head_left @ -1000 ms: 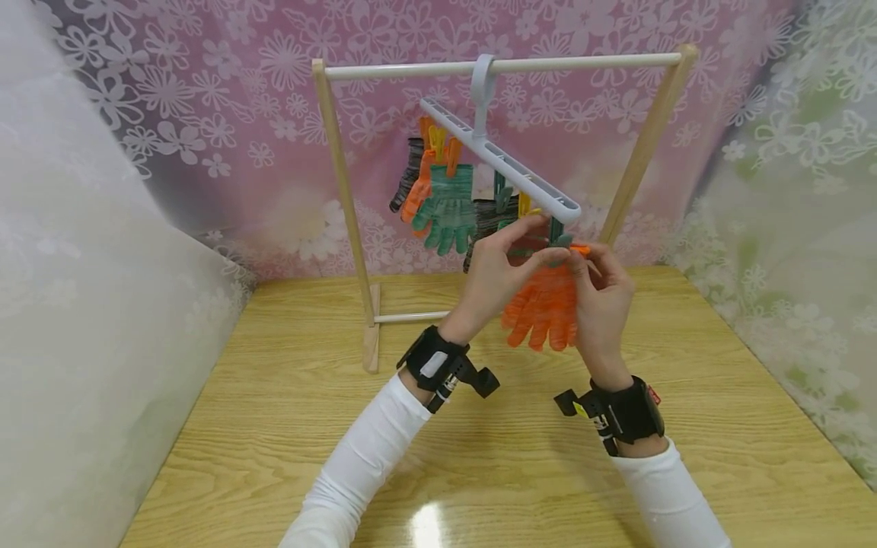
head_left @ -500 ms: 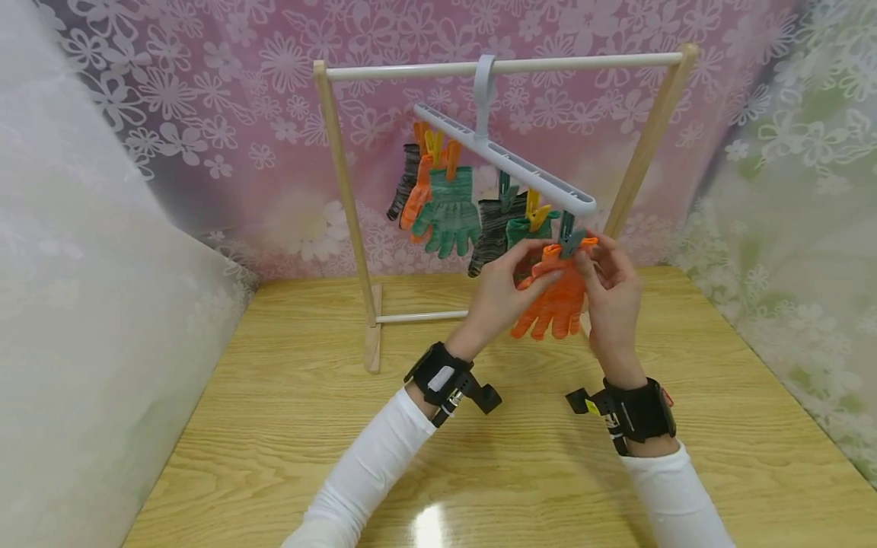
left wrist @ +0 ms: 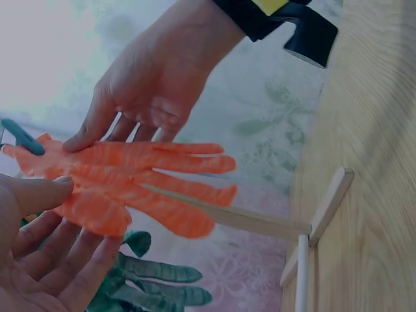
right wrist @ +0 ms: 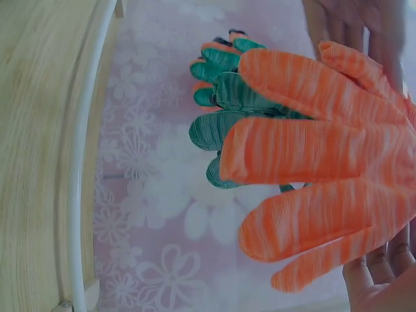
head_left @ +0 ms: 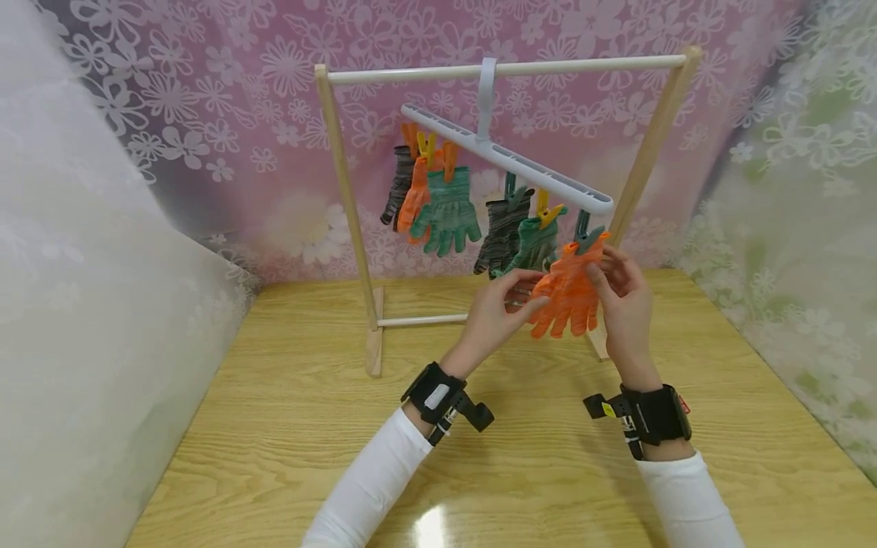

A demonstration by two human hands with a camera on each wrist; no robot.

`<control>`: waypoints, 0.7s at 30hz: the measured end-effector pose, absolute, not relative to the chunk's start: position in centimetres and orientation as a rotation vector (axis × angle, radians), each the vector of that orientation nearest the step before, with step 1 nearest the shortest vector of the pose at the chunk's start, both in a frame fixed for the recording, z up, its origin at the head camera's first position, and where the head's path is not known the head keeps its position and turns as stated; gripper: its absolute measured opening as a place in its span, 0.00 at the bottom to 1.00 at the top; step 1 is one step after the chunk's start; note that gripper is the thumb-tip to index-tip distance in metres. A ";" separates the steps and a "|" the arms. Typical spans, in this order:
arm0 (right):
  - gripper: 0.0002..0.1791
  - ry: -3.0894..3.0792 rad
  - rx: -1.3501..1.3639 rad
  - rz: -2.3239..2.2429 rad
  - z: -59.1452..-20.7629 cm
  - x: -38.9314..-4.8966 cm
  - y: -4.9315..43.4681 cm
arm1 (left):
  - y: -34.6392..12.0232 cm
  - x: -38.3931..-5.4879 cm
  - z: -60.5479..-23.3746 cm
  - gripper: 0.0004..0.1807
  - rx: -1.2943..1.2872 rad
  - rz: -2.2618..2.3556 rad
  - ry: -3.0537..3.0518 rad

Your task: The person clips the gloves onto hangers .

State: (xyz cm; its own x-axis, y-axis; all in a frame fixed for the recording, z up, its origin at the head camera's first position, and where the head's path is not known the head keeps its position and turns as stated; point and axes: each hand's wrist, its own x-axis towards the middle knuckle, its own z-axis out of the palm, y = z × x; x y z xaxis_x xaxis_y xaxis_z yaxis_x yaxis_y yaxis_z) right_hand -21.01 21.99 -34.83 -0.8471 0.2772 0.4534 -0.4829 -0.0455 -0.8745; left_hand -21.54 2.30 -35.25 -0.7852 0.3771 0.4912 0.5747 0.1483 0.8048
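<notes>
An orange glove (head_left: 574, 288) hangs fingers down, its cuff in a dark green clothespin (head_left: 589, 240) at the right end of a light grey hanger (head_left: 510, 158). My left hand (head_left: 495, 310) touches the glove's left side, with relaxed fingers behind and the thumb in front. At the right edge, my right hand (head_left: 626, 304) lightly pinches the glove, thumb in front. The left wrist view shows both thumbs on the orange fabric. In the right wrist view, the spread orange fingers overlap a green glove (right wrist: 218, 133). Both hands' fingertips are partly hidden behind the orange glove.
The hanger hooks onto a white rail (head_left: 582, 65) between wooden posts (head_left: 348, 198). Left of the orange glove hang a green glove (head_left: 534, 245) and a dark striped glove (head_left: 505, 228). Several other gloves (head_left: 448, 205) hang from the far end. A wooden table (head_left: 308, 426) lies below.
The hanger's near end has swung right with the orange glove. Both hands have come down from the clothespin to the glove's sides, the right one shifting right.
</notes>
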 end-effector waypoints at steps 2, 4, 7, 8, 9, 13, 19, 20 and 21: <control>0.16 -1.706 0.209 1.962 -34.7 -21.2 22.3 | 1.9 -21.6 -35.8 0.21 -0.945 -1.722 -2.246; 0.16 -1.689 0.198 1.978 -34.6 -21.5 22.5 | 1.4 -21.6 -36.3 0.20 -0.938 -1.720 -2.259; 0.16 -1.669 0.175 1.988 -34.5 -21.8 22.9 | 0.5 -21.7 -37.0 0.18 -0.905 -1.706 -2.268; 0.16 -1.665 0.166 1.990 -34.5 -21.9 23.0 | 0.2 -21.7 -37.2 0.18 -0.888 -1.704 -2.270; 0.16 -1.667 0.156 1.986 -34.5 -22.0 23.1 | -0.1 -21.6 -37.4 0.17 -0.869 -1.699 -2.274; 0.19 -1.670 0.094 1.976 -34.7 -22.6 23.9 | -1.3 -21.5 -38.1 0.17 -0.823 -1.715 -2.282; 0.24 -1.731 -0.028 1.925 -34.8 -23.1 24.7 | -3.0 -21.5 -38.5 0.16 -0.735 -1.738 -2.304; 0.24 -1.753 -0.049 1.904 -34.9 -23.2 24.8 | -3.2 -21.5 -38.6 0.15 -0.718 -1.734 -2.308; 0.25 -1.774 -0.072 1.883 -35.0 -23.2 24.9 | -3.4 -21.5 -38.6 0.15 -0.706 -1.728 -2.312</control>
State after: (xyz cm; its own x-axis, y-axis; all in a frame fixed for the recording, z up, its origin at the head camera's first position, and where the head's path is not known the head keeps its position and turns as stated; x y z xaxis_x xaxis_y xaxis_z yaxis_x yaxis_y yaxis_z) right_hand -23.24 24.87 -34.97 -0.8492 0.4178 0.3230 -0.3473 0.0191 -0.9376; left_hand -21.55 -3.44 -38.63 -0.8735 0.2685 0.4060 0.4654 0.2163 0.8583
